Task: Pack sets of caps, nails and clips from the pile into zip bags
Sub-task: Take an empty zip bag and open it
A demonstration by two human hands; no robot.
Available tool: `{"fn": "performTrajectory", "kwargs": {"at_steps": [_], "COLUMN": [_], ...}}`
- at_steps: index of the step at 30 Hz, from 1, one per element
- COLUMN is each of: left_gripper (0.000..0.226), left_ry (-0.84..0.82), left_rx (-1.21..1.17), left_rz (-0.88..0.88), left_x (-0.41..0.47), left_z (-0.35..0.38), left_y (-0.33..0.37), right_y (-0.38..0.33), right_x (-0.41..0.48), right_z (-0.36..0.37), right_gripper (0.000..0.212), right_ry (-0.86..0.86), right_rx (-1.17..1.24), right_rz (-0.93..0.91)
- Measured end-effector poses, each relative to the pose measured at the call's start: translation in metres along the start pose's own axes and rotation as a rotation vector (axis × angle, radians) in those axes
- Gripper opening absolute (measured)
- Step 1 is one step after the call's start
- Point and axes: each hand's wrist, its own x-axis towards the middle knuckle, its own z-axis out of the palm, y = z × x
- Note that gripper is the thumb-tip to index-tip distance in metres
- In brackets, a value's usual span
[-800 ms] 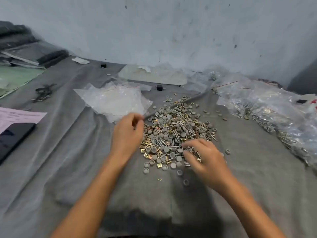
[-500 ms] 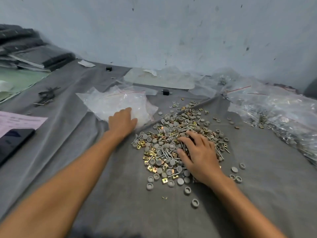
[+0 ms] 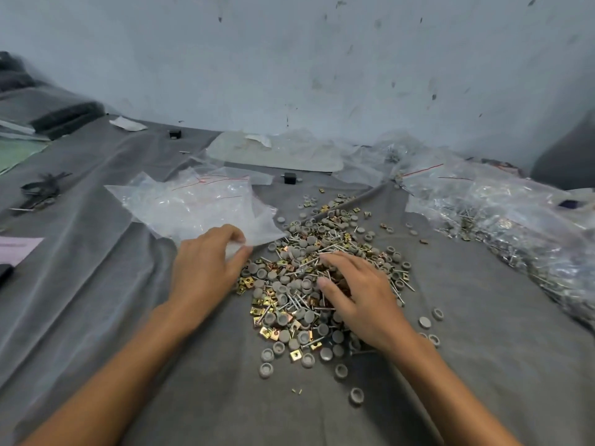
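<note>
- The left hand (image 3: pixel 207 268) lies at the near edge of a loose heap of clear plastic zip bags (image 3: pixel 193 204) with thin red seal lines. Its fingers and thumb are curled together and pinch the near edge of the plastic.
- The right hand (image 3: pixel 362 299) rests palm down on the pile. Its fingers are spread and only slightly bent, the tips touch the parts, and the hand lies loose rather than clamped.
- The pile of grey round caps, silver nails and brass-coloured square clips (image 3: pixel 299 272) lies in the middle of the counter (image 3: pixel 483 365). It sits partly beneath the right hand and just right of the left hand.
- The near corner of the zip bags reaches the pile's far left edge.
- A few loose grey caps (image 3: pixel 356 395) lie apart from the pile, on its near side and to the right of the right wrist.
- A creased grey cloth (image 3: pixel 112 317) covers the counter under all of this.
- A long heap of filled clear bags (image 3: pixel 515 226), with nails and small parts inside, runs along the right side, well apart from the left hand.
- Behind the pile a small black block (image 3: pixel 289 178) lies just in front of a pale flat sheet (image 3: pixel 277 154).
- A second black block (image 3: pixel 174 134) lies nearer the wall.
- At the far left lie a bundle of dark ties (image 3: pixel 42 188) and, at the frame edge, a pink paper (image 3: pixel 16 251).
- A scuffed pale blue wall (image 3: pixel 289 59) rises behind the counter.
</note>
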Motion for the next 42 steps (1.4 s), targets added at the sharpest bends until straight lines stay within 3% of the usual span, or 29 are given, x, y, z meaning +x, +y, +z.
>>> {"fn": "performTrajectory", "kwargs": {"at_steps": [3, 5, 7, 10, 12, 14, 15, 17, 19, 22, 24, 27, 30, 32, 34, 36, 37, 40, 42], "left_gripper": [0.013, 0.014, 0.012, 0.018, 0.022, 0.029, 0.04, 0.072, 0.09, 0.064, 0.042, 0.038, 0.051, 0.035, 0.004, 0.014, 0.014, 0.025, 0.032], "left_ry": [-0.002, 0.039, 0.095, 0.136, 0.115, 0.073, 0.028, -0.114, -0.284, -0.491, -0.52, -0.517, -0.575, -0.551, -0.337, -0.052, 0.05, 0.205, 0.249], "left_rx": [0.027, -0.002, -0.024, -0.089, -0.114, -0.091, -0.096, -0.261, -0.687, -1.298, -1.388, -1.44, -1.405, -1.365, -1.178, -0.791, -0.611, -0.243, -0.156], "left_rz": [0.104, 0.179, 0.255, 0.374, 0.429, 0.426, 0.363, 0.063, -0.344, -0.772, -0.823, -0.751, -0.655, -0.581, -0.46, -0.246, -0.12, 0.143, 0.266], "left_x": [-0.009, -0.014, -0.018, -0.02, -0.019, -0.018, -0.018, -0.016, -0.013, -0.005, -0.004, -0.004, -0.007, -0.008, -0.008, -0.008, -0.01, -0.021, -0.028], "left_z": [-0.003, -0.003, -0.001, 0.0, -0.001, -0.004, -0.006, -0.013, -0.021, -0.024, -0.022, -0.022, -0.026, -0.026, -0.026, -0.026, -0.027, -0.028, -0.025], "left_y": [0.001, 0.004, 0.01, 0.015, 0.013, 0.01, 0.009, 0.005, 0.006, 0.003, 0.0, -0.001, -0.001, 0.006, 0.014, 0.018, 0.02, 0.033, 0.039], "right_y": [-0.012, -0.027, -0.046, -0.065, -0.067, -0.065, -0.062, -0.056, -0.048, -0.039, -0.036, -0.034, -0.034, -0.038, -0.046, -0.058, -0.068, -0.107, -0.117], "right_x": [0.004, 0.011, 0.024, 0.045, 0.051, 0.052, 0.052, 0.052, 0.051, 0.044, 0.04, 0.038, 0.037, 0.037, 0.035, 0.03, 0.026, 0.013, 0.012], "right_z": [-0.004, -0.006, -0.012, -0.024, -0.03, -0.032, -0.033, -0.036, -0.037, -0.036, -0.034, -0.032, -0.031, -0.032, -0.033, -0.034, -0.034, -0.025, -0.016], "right_gripper": [0.035, 0.024, 0.029, 0.039, 0.032, 0.023, 0.021, 0.02, 0.021, 0.023, 0.024, 0.027, 0.028, 0.025, 0.017, 0.008, 0.014, 0.034, 0.028], "right_ry": [0.124, 0.17, 0.091, -0.188, -0.276, -0.24, -0.203, -0.139, -0.097, -0.128, -0.19, -0.233, -0.212, -0.169, -0.015, 0.273, 0.3, 0.037, 0.085], "right_rx": [0.014, 0.157, 0.516, 1.105, 1.221, 1.225, 1.23, 1.273, 1.33, 1.382, 1.375, 1.326, 1.277, 1.24, 1.053, 0.744, 0.688, 0.687, 0.567], "right_rz": [-0.037, -0.007, 0.206, 0.573, 0.583, 0.551, 0.546, 0.528, 0.488, 0.428, 0.401, 0.379, 0.385, 0.407, 0.396, 0.3, 0.209, 0.05, -0.017]}}
